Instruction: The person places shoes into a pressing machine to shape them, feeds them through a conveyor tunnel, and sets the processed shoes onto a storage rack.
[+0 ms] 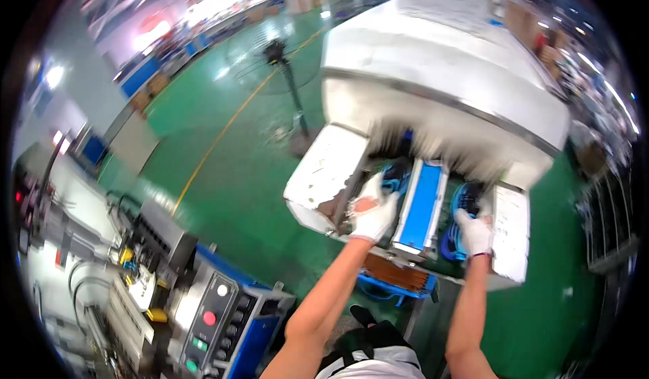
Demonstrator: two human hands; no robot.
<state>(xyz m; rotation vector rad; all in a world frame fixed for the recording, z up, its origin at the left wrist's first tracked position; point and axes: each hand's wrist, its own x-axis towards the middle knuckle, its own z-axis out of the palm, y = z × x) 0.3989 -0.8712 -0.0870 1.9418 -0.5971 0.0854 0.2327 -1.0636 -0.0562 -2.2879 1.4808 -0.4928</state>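
Observation:
Both my hands wear white gloves and reach into the mouth of a white tunnel machine (446, 102). My left hand (373, 211) is closed at the near end of a black-and-blue shoe-like piece (397, 175), left of the blue belt (420, 203). On the belt's right, my right hand (474, 233) has its fingers closed on another black-and-blue shoe-like piece (462, 210), with blue loops at its near end. Motion blurs both pieces, so their exact kind is unclear. A bristle curtain (433, 146) hangs just beyond them.
White side housings (328, 173) flank the opening. A blue crate with brown contents (399, 277) sits below. At left is a control panel (215, 321) with coloured buttons, beside machinery. A standing fan (287, 75) is on the green floor; a metal rack (612, 210) is at right.

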